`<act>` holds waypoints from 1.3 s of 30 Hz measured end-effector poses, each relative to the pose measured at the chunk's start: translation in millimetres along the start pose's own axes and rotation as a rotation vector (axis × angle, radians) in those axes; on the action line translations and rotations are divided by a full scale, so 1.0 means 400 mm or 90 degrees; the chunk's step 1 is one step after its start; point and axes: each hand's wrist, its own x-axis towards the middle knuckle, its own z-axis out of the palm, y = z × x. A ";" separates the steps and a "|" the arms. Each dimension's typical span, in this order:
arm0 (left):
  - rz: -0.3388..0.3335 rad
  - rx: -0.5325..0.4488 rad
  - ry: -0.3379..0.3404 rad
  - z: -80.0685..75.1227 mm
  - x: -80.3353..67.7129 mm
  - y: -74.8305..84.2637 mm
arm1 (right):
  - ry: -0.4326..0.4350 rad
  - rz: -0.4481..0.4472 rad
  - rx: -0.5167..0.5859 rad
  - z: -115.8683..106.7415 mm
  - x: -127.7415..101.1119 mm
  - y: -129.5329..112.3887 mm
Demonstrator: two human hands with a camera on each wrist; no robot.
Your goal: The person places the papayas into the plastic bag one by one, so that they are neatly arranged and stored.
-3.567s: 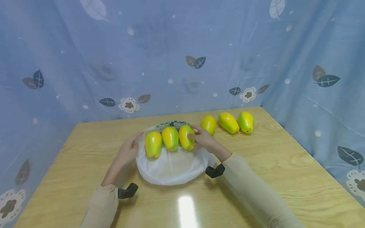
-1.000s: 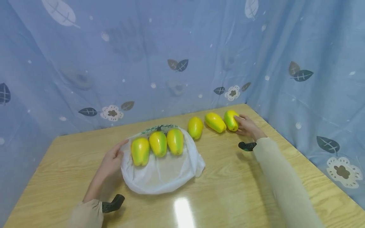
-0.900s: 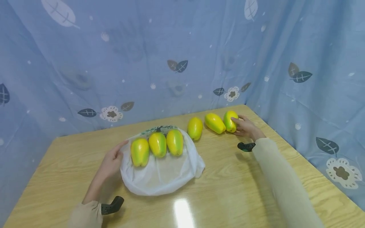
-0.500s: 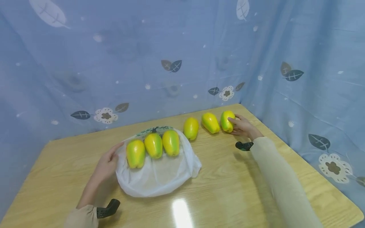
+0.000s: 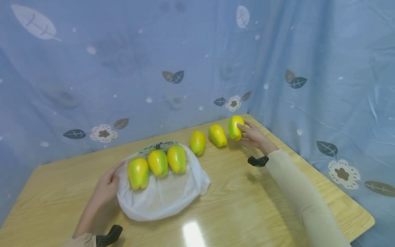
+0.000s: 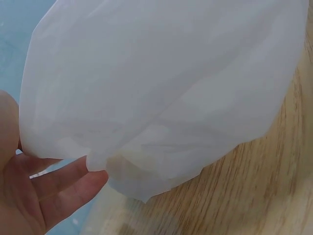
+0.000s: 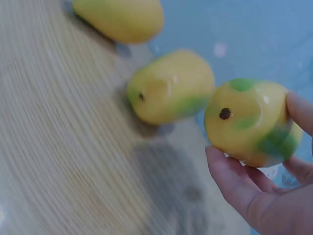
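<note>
My right hand [image 5: 254, 135] grips a yellow-green papaya [image 5: 236, 127] at the back right. The right wrist view shows that papaya [image 7: 252, 122] between thumb and fingers, raised off the table, with a shadow on the wood below. On the left, my left hand [image 5: 106, 187] holds the edge of a white bag [image 5: 160, 206] with a green print at its far side. Close up, the left fingers [image 6: 73, 188] lie at the bag's rim. Three papayas [image 5: 158, 163] sit side by side on the bag.
Two more papayas, one [image 5: 197, 142] close to the bag and one [image 5: 217, 135] to its right, lie on the wooden table [image 5: 240, 206]. A blue patterned curtain [image 5: 123, 68] hangs behind and beside the table.
My right hand went from the bag to the rightmost papaya, took hold of it and lifted it. The left hand has stayed at the bag; the head view has turned right.
</note>
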 end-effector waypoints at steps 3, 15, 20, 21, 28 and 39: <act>-0.001 -0.001 0.001 -0.005 -0.006 -0.001 | -0.019 -0.006 0.028 0.029 -0.006 -0.016; 0.015 0.006 0.014 -0.002 0.003 0.005 | -0.108 -0.025 -0.005 0.164 -0.095 -0.073; 0.014 0.008 0.015 0.002 0.004 0.001 | -0.135 -0.021 0.000 0.243 -0.119 -0.058; 0.015 0.009 0.015 0.003 0.005 0.000 | -0.143 -0.018 0.005 0.260 -0.123 -0.056; 0.009 -0.003 0.013 0.002 -0.001 0.000 | -0.192 0.009 0.036 0.387 -0.154 -0.024; 0.014 0.005 0.017 0.010 -0.004 0.008 | -0.254 0.027 0.034 0.508 -0.205 0.002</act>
